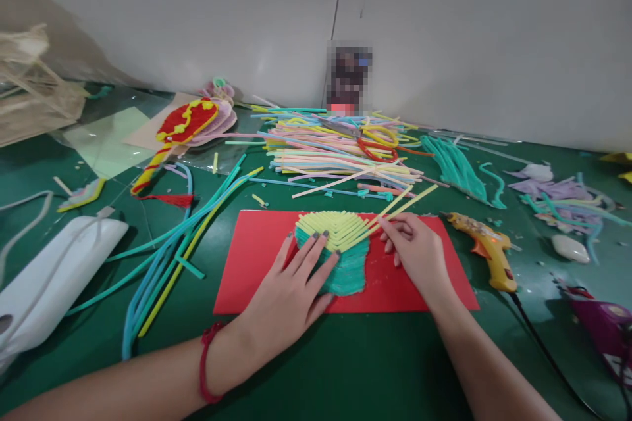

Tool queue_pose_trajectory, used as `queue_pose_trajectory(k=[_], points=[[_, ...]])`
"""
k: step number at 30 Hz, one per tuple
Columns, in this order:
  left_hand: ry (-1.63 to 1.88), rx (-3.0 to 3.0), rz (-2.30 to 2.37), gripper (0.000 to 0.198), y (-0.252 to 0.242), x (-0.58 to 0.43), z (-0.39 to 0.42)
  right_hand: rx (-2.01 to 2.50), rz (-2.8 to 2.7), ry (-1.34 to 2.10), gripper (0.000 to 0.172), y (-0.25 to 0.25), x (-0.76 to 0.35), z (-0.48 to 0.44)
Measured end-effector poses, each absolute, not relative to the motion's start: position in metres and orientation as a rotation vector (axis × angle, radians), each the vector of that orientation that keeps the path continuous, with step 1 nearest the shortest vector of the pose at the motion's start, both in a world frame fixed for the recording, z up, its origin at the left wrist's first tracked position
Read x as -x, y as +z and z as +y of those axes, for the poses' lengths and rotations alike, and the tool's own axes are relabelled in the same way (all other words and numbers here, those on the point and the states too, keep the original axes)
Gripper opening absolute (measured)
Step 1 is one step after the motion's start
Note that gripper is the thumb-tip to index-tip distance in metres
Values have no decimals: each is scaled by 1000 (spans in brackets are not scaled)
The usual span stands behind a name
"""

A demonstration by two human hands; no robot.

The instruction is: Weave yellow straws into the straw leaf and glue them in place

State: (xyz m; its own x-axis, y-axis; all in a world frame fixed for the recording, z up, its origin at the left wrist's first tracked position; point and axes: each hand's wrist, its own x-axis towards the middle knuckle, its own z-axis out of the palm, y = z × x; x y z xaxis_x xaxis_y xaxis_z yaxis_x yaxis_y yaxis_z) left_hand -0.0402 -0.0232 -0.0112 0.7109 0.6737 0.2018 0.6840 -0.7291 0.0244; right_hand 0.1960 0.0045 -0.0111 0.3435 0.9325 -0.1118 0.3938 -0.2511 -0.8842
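A red card [247, 263] lies in front of me with a teal fuzzy piece [353, 276] on it. Pale yellow strips [336, 227] form a V pattern over the top of the teal piece. My left hand [293, 289] rests flat with fingers spread, its fingertips pressing on the yellow and teal surface. My right hand [415, 247] pinches a pale yellow pipe cleaner [372, 231] at the pattern's right edge. Two long yellow ends stick out up and right past these fingers.
A pile of pastel pipe cleaners [340, 161] with scissors [378, 145] lies behind the card. Right are a yellow glue gun [486, 243], its cord and a teal bundle [457, 168]. Left are loose strands [162, 270], a red-yellow fan [185, 125] and a white device [59, 283].
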Motion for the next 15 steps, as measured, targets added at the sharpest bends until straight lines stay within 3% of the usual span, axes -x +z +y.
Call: queue_pose_trajectory(k=[9, 15], points=[[-307, 2852, -1129, 47, -12, 40, -23, 1812, -1577, 413, 30, -18, -196, 4], [-330, 2856, -1126, 47, -14, 40, -23, 1646, -1719, 331, 22, -22, -196, 5]])
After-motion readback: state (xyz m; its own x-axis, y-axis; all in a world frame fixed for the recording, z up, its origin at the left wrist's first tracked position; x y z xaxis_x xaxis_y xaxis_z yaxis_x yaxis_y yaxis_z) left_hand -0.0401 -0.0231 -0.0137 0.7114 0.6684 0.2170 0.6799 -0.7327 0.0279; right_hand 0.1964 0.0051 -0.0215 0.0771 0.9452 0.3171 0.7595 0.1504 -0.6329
